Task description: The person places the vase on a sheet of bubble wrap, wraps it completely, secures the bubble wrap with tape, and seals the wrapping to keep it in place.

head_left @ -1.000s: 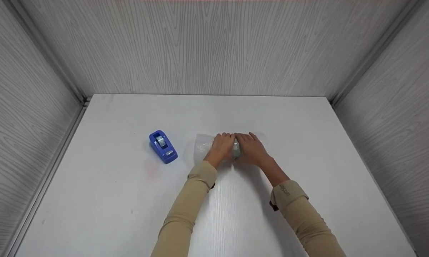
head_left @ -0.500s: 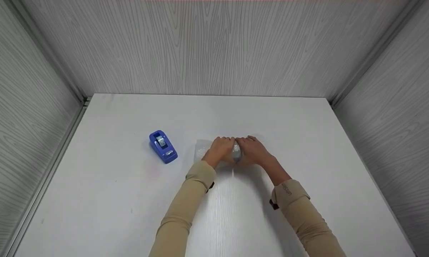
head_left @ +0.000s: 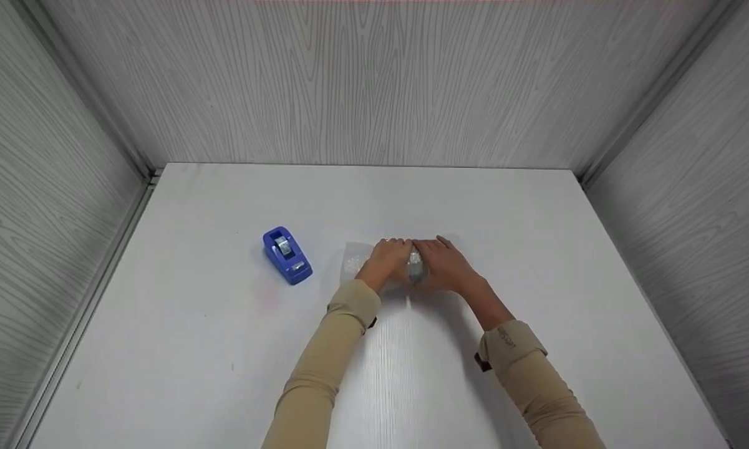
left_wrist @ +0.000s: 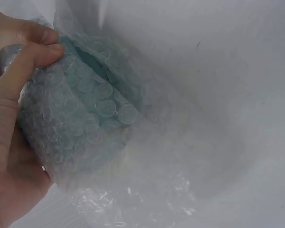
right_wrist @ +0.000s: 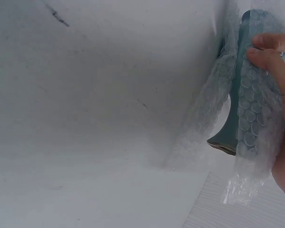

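- Fingers of the left hand are clamped on bubble wrap at the left side of the teal vessel, their tips close together on the film.
- The right hand holds the right side of the teal vessel through the same wrap, its fingers curled over the layers; from above, the two hands nearly meet.
- The vessel itself lies between the hands, mostly covered. In the right wrist view its flared end shows bare between two layers of wrap; how well the other end is covered cannot be told.
- The step in hand looks like drawing the wrap snug round the vessel. To do it well, one hand should pin the overlap while the other takes up the slack, with even, gentle pressure, since the vessel may be fragile and the bubbles slippery.
- A loose flap of wrap spreads left of the vessel; it would be best smoothed flat, and the flared end covered, before anything is fastened.
- Farther left of the vessel, well apart from it, a blue tape dispenser sits on the worktop.
- Beyond the vessel, past the worktop's far edge, rises a grey wood-grained panel.
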Demonstrator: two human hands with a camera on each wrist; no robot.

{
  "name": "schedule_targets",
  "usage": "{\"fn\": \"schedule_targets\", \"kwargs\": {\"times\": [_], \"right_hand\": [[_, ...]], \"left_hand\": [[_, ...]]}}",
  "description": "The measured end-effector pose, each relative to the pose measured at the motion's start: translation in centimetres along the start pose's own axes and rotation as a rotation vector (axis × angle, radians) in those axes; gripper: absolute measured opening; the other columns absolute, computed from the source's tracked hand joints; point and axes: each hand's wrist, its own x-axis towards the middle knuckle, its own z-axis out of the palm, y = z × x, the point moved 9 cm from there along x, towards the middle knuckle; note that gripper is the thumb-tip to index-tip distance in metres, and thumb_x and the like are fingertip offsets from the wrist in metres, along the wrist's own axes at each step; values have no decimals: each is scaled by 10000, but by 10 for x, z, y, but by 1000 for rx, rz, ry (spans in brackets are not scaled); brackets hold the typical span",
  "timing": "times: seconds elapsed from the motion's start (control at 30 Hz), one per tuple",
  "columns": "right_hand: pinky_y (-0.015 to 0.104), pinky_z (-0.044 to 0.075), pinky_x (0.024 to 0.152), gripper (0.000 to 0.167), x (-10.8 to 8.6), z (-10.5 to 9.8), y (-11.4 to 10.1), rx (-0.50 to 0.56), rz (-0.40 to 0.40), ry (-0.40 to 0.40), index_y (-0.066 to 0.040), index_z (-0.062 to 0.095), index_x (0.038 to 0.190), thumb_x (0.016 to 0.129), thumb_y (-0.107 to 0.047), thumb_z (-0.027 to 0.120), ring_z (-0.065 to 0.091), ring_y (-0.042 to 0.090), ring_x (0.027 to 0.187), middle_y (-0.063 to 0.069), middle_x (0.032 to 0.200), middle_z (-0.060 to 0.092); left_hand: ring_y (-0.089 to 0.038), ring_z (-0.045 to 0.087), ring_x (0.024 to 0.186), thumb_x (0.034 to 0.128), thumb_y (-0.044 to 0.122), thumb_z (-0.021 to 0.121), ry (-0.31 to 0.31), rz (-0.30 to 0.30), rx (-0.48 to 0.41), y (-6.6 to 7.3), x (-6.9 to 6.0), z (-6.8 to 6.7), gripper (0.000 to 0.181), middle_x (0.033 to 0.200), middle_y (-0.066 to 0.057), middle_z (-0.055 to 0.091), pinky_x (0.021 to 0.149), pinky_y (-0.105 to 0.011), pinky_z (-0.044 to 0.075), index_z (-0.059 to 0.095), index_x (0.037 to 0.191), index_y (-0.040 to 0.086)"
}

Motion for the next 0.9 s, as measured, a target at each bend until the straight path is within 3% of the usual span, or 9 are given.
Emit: {"fn": "schedule_targets", "kwargs": {"times": [0.1,0.2,0.3,0.37,0.43,0.53,0.7,0.9], "right_hand": [[445,219,1032,754,-6,-8,-4,-12,-47,92,-24,429,1299,735,-441,705,408,261,1196,118,1267,474],[444,287,991,605,-16,-20,-12,-31,-144,261,-30,517,1156,723,-394,729,459,265,1117,106,1158,516],[416,398,864,352,-33,-28,-24,-51,-264,423,-52,575,936,713,-264,747,534,246,932,69,960,569],[370,452,725,204,-43,-26,-32,-75,-345,480,-74,584,809,709,-173,733,561,206,768,33,814,585],[328,458,592,162,-51,-18,-40,-124,-401,482,-91,586,749,710,-150,732,553,162,635,3,717,585],[288,429,465,183,-55,0,-46,-225,-409,438,-100,606,758,716,-192,758,527,119,521,-9,656,585],[295,392,415,252,-52,17,-44,-312,-290,387,-95,594,832,713,-216,780,482,126,481,6,646,573],[291,363,382,153,-48,16,-45,-344,-224,432,-97,594,786,733,-141,731,451,133,450,11,614,562]], "left_hand": [[-271,499,1098,733,542,674,9,-1,-10,0,-1,-1,818,1191,-118,541,928,-386,374,428,1308,15],[-266,514,1066,722,548,681,10,-5,-13,-1,-1,-1,789,1150,-106,554,911,-386,386,458,1274,29],[-263,516,1058,723,504,707,-8,-15,-25,-2,0,-1,753,1137,-98,556,910,-386,383,470,1259,32],[-261,510,1066,728,479,716,-33,-26,-25,-2,1,0,755,1148,-94,550,915,-382,379,457,1279,32],[-262,508,1074,743,456,710,-53,-35,-22,-3,1,0,752,1157,-94,547,919,-381,379,441,1301,29],[-273,498,1093,752,442,698,-76,-41,-19,-3,3,1,768,1182,-109,537,926,-381,376,413,1326,19],[-288,460,1150,739,458,694,-108,-44,-36,-3,5,3,842,1254,-133,497,958,-384,346,360,1366,6],[-285,461,1155,738,433,701,-102,-49,-60,-6,6,3,874,1259,-142,496,969,-385,335,308,1389,3]]}}
